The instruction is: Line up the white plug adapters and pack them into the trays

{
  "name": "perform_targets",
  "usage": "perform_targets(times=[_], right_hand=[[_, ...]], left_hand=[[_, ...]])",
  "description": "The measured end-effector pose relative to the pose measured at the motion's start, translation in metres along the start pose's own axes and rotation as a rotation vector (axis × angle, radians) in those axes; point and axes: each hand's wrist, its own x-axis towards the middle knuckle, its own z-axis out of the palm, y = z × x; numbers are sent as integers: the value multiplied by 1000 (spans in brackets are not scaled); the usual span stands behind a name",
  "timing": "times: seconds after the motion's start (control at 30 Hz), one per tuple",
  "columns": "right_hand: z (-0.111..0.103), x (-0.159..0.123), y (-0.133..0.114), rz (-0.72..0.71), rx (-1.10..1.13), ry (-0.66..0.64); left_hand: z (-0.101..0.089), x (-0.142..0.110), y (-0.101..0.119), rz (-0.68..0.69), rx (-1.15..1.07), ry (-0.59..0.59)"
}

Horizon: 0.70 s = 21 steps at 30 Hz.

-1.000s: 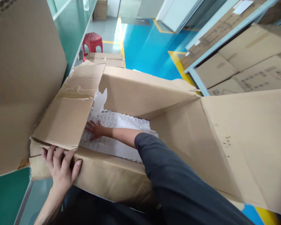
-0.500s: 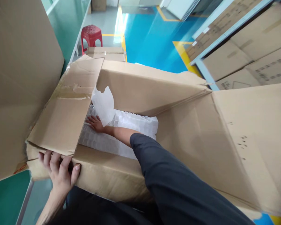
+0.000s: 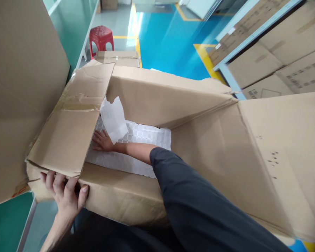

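Head view: a sheet of bubble wrap lies low inside a long cardboard box, toward its left end, its left part running under the left flap. The right hand is open, its fingers spread on the wrap just beside that flap's edge. A torn white piece stands up beside the wrist. The forearm crosses the near edge of the box; the opening is wide between the left flap and the right flap, which spreads outward. The left hand has bent fingers on the near left edge; whether it grips I cannot tell. Left stands a tall cardboard panel. Past the far edge are a smaller box, a red stool and blue floor.
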Motion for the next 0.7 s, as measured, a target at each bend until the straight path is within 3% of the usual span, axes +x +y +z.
perform_targets(times=[0.1,0.23,0.3,0.4,0.5,0.6,0.63,0.7], right_hand=[[13,-18,-13,-160,-4,-44],[28,-31,-24,-114,-21,-67],[24,-31,-28,-104,-41,-83],[1,-28,-27,-123,-48,-120],[-36,-31,-4,-154,-36,-129],[-69,-52,42,-129,-32,-149],[-75,-63,58,-107,-37,-171],[-79,-90,84,-44,-49,-234]], left_hand=[[0,1,0,27,-18,7],[1,-1,-3,38,-18,10],[1,-3,-4,30,-5,12],[0,-4,-4,12,12,7],[-1,-2,-1,-1,22,1],[1,1,-1,53,21,22],[3,1,-3,63,10,54],[6,-1,-10,-49,-85,27]])
